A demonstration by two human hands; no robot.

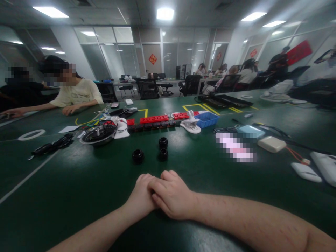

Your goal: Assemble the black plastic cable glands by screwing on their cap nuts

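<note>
My left hand and my right hand rest together on the dark green table near its front edge. The right hand lies over the left, and both have curled fingers with nothing visible in them. Just beyond them stand three small black round parts: one to the left, and two stacked front to back on the right. None of them touches my hands.
A row of red blocks, a blue tray, a white clamp and a cable bundle lie further back. White devices sit at the right. Two people sit at the far left, others at the back right.
</note>
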